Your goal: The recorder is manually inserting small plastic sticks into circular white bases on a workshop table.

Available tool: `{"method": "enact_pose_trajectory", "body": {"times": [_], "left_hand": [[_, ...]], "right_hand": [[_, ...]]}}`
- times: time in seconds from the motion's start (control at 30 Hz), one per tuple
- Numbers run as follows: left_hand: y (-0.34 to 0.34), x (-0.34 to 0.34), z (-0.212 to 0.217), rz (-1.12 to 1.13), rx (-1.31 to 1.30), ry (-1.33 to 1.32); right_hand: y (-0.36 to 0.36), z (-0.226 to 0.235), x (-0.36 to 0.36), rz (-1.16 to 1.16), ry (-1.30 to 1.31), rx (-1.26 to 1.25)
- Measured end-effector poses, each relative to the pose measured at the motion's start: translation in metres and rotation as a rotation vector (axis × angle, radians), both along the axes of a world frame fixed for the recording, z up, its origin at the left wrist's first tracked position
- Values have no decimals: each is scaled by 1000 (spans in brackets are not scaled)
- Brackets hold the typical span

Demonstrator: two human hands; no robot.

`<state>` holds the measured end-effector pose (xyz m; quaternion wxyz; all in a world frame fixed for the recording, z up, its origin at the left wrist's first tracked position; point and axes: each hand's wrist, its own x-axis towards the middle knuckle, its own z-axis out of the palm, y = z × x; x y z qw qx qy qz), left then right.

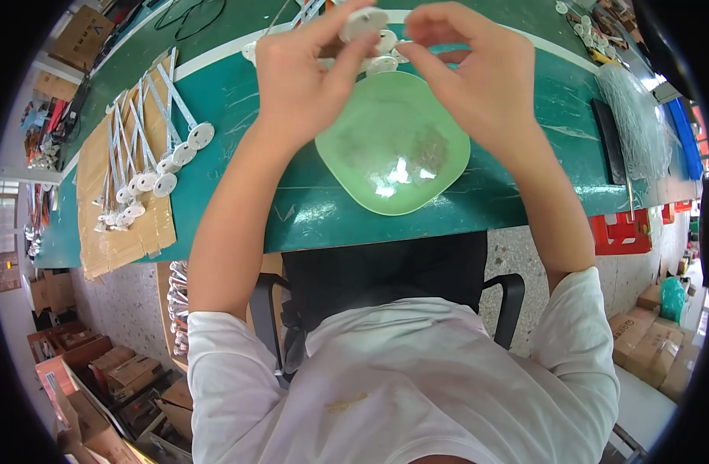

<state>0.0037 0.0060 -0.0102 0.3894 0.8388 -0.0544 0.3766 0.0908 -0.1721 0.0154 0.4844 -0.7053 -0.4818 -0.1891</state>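
White disc (364,25), up at the far side of the table, pinched in the left hand (308,73), with the right hand (478,77) just off to its right! It sits above the far rim of a light green bowl (405,205), both forearms reaching past the bowl on either side. That disc is round and flat, pale and smooth, with small holes in its face. The bowl is glossy, a rounded square, bright glare on its near part and a greyish scatter of something too blurred to name. Past it, more white discs (381,65) cluster on the scratched green tabletop (494,205). Over on the left, shiny metal rods with round white ends (146,182) lie fanned across creased brown cardboard (149,236).

And the hands: left thumb and fingers close together on the disc's edge, the rest loosely bent. Right fingers half curled, thumb a little apart from them; they're blurred, and I can't tell whether anything small is between them.
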Motion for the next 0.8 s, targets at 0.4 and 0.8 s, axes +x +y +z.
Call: {"method": "enact_pose_trajectory", "body": {"times": [0.4,0.8], "left_hand": [[10,6,-2,144,-9,-121],[3,8,-6,-90,-181,-131]], "right_hand": [[41,-23,-18,318,190,-763],[9,0,-5,402,403,-523]]}}
